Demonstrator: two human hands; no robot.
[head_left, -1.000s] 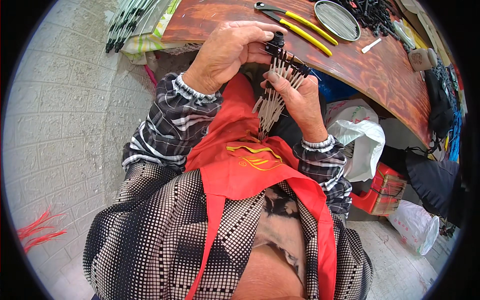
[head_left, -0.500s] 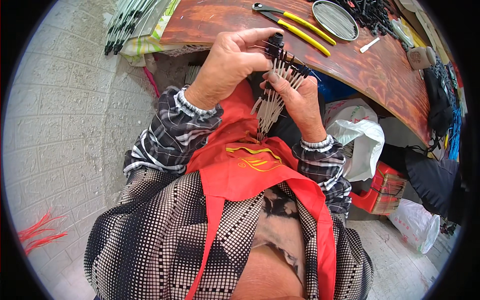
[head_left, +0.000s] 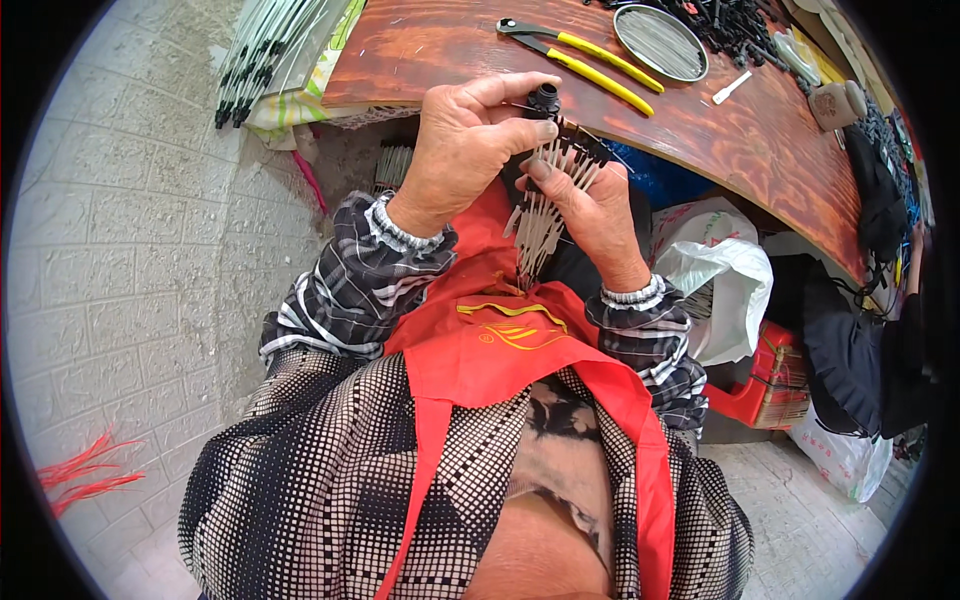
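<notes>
Pale rod bundle (head_left: 541, 228), black-tipped, held over red apron (head_left: 490, 365), just off near edge of table (head_left: 760, 155). Left hand (head_left: 452, 145): fingers gripping black collar (head_left: 543, 100) between forefinger and thumb, thumb dropped from collar's upper end toward rod tips (head_left: 597, 151) within past second. Right hand (head_left: 603, 218): fingers still pinching fanned bundle. Suggesting attention now on collar-to-rod joint, bundle kept steady.
</notes>
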